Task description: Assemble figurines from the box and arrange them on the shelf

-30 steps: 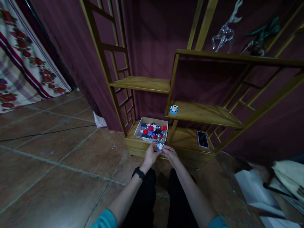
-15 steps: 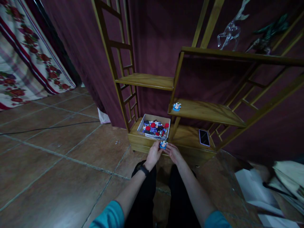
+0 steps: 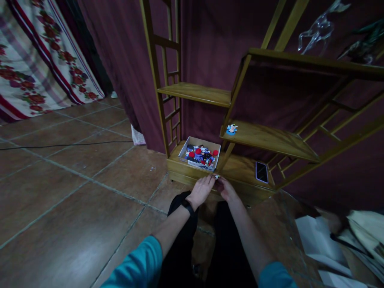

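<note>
1. One small figurine (image 3: pixel 217 177) is held between the person's two hands, just in front of the shelf unit's low wooden base (image 3: pixel 240 167); only a bit of it shows, pale with a dark patch, and the rest is covered by the hands.
2. Left hand (image 3: pixel 202 190): back turned up, fingers bent close around the figurine with hardly any gap; right hand (image 3: pixel 227 190): fingers curled in on it from the other side, almost closed; the exact placing of the fingertips is hidden.
3. Just beyond the hands, a shallow cardboard box (image 3: pixel 205 143) rests on the base; it is filled with a jumble of small pieces, among them red, purple, black and white ones.
4. Above and to the right, a blue and white figurine (image 3: pixel 231 129) stands upright near the left end of a wooden shelf (image 3: pixel 270 140); below that shelf, a phone (image 3: pixel 261 172) lies on the base, dark screen up.
5. On the high shelf at the right are a clear deer ornament (image 3: pixel 319 32) and a dark green ornament (image 3: pixel 364 44); a maroon curtain (image 3: pixel 207 48) hangs behind the unit.
6. Nearer the person, a dark band (image 3: pixel 187 207) circles the left wrist; both sleeves are teal; a thin cable (image 3: pixel 75 144) crosses the tiled floor (image 3: pixel 60 192) at the left, below a floral cloth (image 3: pixel 45 60).
</note>
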Available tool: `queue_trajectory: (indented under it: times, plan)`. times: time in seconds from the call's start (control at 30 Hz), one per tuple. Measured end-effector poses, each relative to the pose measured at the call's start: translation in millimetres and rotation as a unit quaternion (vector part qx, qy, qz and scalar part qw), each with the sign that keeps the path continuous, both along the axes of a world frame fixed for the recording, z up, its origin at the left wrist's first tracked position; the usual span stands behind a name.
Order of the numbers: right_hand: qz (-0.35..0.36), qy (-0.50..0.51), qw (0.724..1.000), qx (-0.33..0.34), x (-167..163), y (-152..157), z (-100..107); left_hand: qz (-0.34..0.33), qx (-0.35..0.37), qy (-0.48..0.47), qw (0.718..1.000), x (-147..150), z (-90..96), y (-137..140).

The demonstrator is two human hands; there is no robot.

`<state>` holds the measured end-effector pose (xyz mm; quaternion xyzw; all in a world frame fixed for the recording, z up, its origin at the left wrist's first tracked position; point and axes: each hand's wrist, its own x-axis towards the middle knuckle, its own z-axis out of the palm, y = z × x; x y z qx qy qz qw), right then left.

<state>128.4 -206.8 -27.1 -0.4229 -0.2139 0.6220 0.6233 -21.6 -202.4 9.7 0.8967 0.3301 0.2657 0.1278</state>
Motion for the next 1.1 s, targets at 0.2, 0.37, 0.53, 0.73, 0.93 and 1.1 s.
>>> queue_trajectory:
  times: [0.2,0.37,0.53,0.73,0.93,1.1]
  plan:
    - [0.017,-0.009,1.000,0.014,2.2,-3.4,8.8,-0.004,0.026,0.047,0.999,-0.8,2.3,0.3]
    - [0.014,-0.013,1.000,0.005,4.5,-5.1,9.7,-0.006,0.011,0.027,1.000,-1.3,3.1,1.3]
    - [0.016,0.002,1.000,0.008,5.8,-5.5,9.2,-0.019,0.011,0.021,1.000,-1.7,3.8,0.8]
    - [0.021,0.015,1.000,0.010,5.3,-7.3,10.3,-0.006,-0.027,-0.027,0.999,-1.2,3.5,2.8]
    - [0.044,0.034,0.998,0.024,3.0,-7.3,12.8,-0.020,-0.139,-0.175,0.975,-3.1,0.4,12.8]
    - [0.048,0.029,0.998,0.024,0.6,-5.4,15.2,0.028,-0.278,-0.271,0.921,-1.5,-15.7,31.1]
